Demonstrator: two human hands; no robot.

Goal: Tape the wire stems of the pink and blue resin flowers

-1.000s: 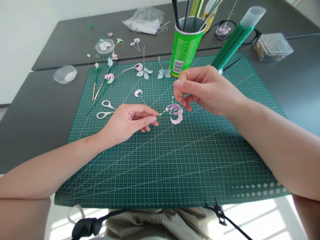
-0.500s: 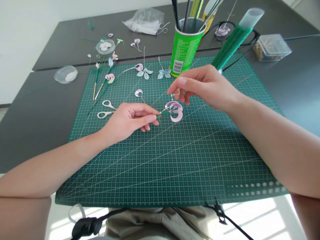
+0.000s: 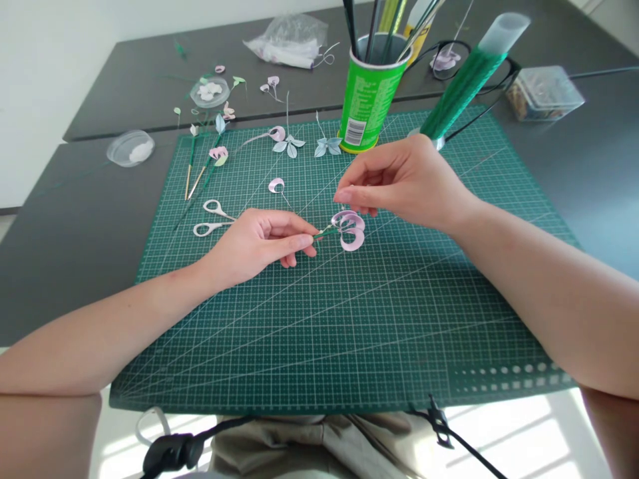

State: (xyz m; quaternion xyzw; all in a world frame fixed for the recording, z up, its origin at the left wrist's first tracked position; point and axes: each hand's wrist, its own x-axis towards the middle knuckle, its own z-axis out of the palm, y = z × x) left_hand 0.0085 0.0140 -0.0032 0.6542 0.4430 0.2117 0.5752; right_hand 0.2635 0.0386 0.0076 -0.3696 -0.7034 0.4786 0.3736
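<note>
My left hand [image 3: 262,243] pinches the short green stem of a small pink petal flower [image 3: 349,230] just above the green cutting mat [image 3: 349,319]. Thumb and forefinger are closed on the stem, and the curled pink petals stick out to the right. My right hand [image 3: 404,179] hovers directly above the petals with its fingers pressed together in a pinch. What the fingertips hold is too small to make out. A thin wire runs from the flower toward that hand.
White-handled scissors [image 3: 212,219] lie left of my left hand. A loose pink petal [image 3: 276,185] and several finished petals and stems [image 3: 210,156] lie at the mat's far left. A green cup of tools [image 3: 368,100], a green tube [image 3: 466,76] and a clear box [image 3: 544,92] stand behind.
My right hand has dropped lower and moved slightly left, closing in over the pink petals. My left hand and the flower have stayed nearly still.
</note>
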